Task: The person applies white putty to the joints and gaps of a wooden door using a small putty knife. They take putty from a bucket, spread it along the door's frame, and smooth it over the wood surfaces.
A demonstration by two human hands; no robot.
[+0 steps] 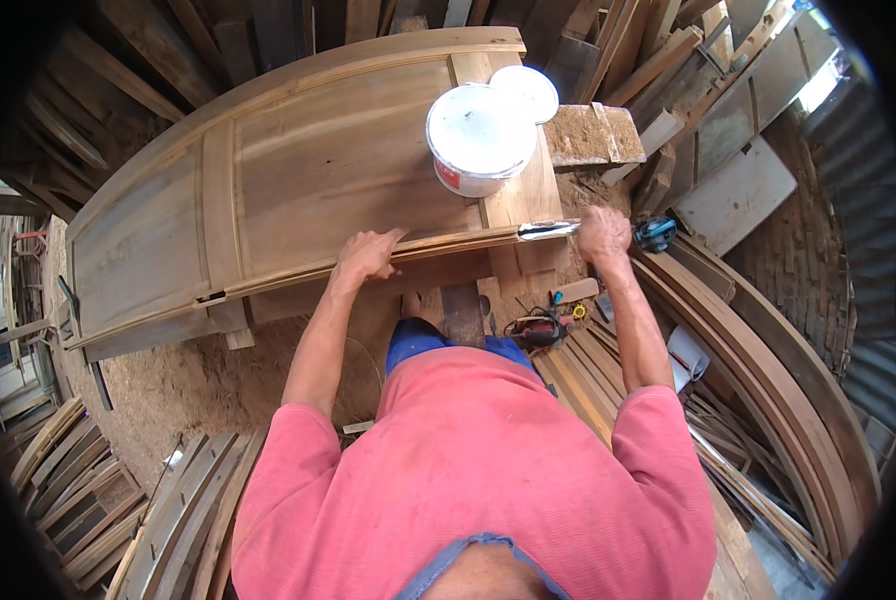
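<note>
Timber-stacked workshop, panelled wooden door laid flat
White bucket with red label stands on door; left hand rests open-fingered on its edge, right hand grips a putty knife

Door: bare wood, matt, smooth panels, visible grain. Bucket: white plastic, slightly glossy, lid same. Blade in right hand: shiny metal. Block: rough, crumbly, sandy. Floor: dusty sawdust. Shirt: pink cloth, matt. Left hand on wood edge.
</note>
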